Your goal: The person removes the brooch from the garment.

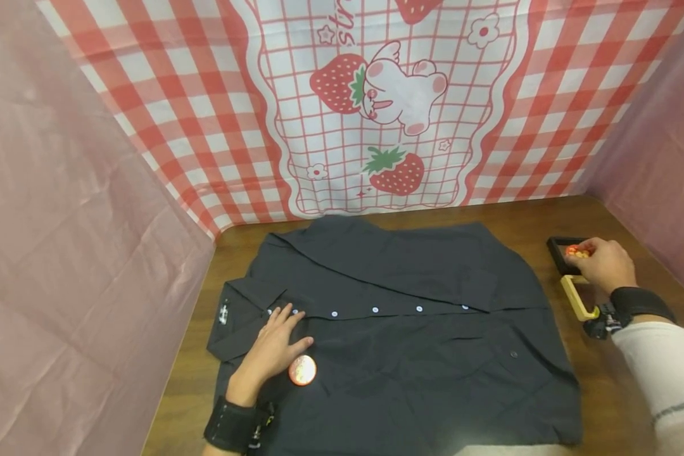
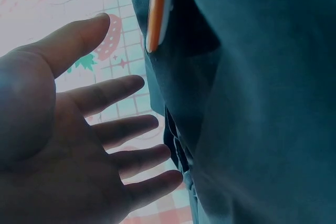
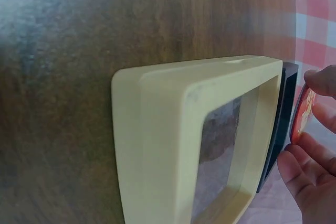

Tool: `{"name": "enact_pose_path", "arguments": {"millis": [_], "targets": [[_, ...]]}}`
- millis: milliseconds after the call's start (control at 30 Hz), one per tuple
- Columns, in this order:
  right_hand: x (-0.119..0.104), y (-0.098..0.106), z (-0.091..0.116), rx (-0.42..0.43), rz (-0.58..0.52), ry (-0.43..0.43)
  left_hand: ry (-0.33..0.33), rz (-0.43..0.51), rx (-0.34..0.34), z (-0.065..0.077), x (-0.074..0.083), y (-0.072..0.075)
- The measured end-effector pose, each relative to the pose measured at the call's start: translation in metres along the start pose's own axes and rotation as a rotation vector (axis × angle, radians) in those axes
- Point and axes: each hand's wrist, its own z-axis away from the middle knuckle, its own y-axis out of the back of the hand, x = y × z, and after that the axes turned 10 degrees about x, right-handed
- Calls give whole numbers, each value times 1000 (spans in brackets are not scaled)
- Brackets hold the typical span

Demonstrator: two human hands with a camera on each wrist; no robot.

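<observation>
A dark button-up shirt lies spread out, its collar to the left and a row of white buttons across it. My left hand rests on it near the collar, fingers spread and straight; the left wrist view shows the same hand with nothing in its palm. Close below the thumb, a round badge with an orange-red rim lies on the cloth. At the far right, my right hand pinches a second, red and yellow round badge between thumb and fingers, over a black tray.
A cream-coloured tray stands just in front of the black one on the wooden table. Behind the table hangs a red-and-white checked cloth with strawberry prints. Pink curtains close off both sides.
</observation>
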Motion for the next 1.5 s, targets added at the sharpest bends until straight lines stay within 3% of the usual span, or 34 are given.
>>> {"name": "enact_pose_path", "arguments": {"millis": [400, 900, 1333, 1500], "targets": [[8, -3, -5, -8, 19, -39, -16, -12, 4, 1, 1, 0], [5, -7, -7, 104, 0, 7, 11, -8, 0, 0, -3, -1], [6, -5, -11, -18, 66, 60, 15, -9, -3, 1, -3, 0], [7, -5, -9, -21, 65, 75, 17, -11, -3, 1, -2, 0]]}}
